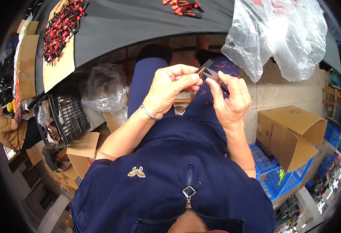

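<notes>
Nearest, 1 loose red scrap lies on the person's navy top; beyond it, the left hand has its thumb and forefinger pinched together on a small black piece with an orange-red strip, held above the lap; the right hand is clamped on a small pointed cutting tool, perhaps snips, its tip at or just beside the piece, though whether they touch I cannot tell; the step in hand looks like trimming excess red off the piece, and the next move seems to call for a steady left pinch, with the tip brought in along the strip and kept off the left fingertips; below the hands, red trimmings lie scattered on the trousers, which fits that reading; farther off, the black tabletop carries 1 big heap of red-and-black pieces on a cardboard sheet at left, 1 smaller cluster near the middle and a clear plastic bag at right.
</notes>
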`<state>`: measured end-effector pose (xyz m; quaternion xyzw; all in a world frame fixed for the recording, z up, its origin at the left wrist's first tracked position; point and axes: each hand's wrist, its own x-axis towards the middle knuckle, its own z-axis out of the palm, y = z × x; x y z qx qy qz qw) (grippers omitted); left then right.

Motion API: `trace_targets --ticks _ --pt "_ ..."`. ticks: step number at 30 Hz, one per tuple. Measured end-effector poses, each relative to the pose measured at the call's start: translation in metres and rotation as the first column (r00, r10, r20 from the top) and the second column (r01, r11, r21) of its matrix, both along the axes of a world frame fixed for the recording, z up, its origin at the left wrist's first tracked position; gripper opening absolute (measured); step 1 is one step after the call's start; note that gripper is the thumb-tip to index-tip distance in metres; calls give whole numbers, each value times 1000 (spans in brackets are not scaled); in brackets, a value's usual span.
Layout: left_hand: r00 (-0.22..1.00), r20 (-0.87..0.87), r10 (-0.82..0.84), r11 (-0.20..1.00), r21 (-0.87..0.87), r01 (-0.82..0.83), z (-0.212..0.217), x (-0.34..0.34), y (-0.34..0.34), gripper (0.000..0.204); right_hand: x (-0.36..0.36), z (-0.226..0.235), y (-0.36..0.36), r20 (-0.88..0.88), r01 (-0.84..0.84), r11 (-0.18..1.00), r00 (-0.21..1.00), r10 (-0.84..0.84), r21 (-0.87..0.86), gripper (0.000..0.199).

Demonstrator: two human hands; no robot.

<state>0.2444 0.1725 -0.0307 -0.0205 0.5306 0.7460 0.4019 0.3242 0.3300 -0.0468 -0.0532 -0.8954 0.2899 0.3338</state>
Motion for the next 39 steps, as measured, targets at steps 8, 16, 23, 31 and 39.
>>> trace_targets --ticks 8,16,23,31,39 --pt "1000 -10 -8 1000 -9 8 -2 2 1 21 0 -6 0 -1 -9 1000 1000 9 -16 26" --pt "999 30 22 998 54 -24 -5 2 5 20 2 -10 2 -28 -15 997 1000 13 -73 26" --pt "1000 21 -15 1000 20 14 -5 5 7 20 1 -15 3 -49 -22 996 999 18 -84 25" --pt "994 105 18 997 73 -26 -10 6 8 20 -1 -15 4 -38 -25 993 999 21 -113 23" --pt "997 71 5 1000 24 -7 -10 5 10 19 -3 -5 -1 127 62 538 988 85 -841 21"
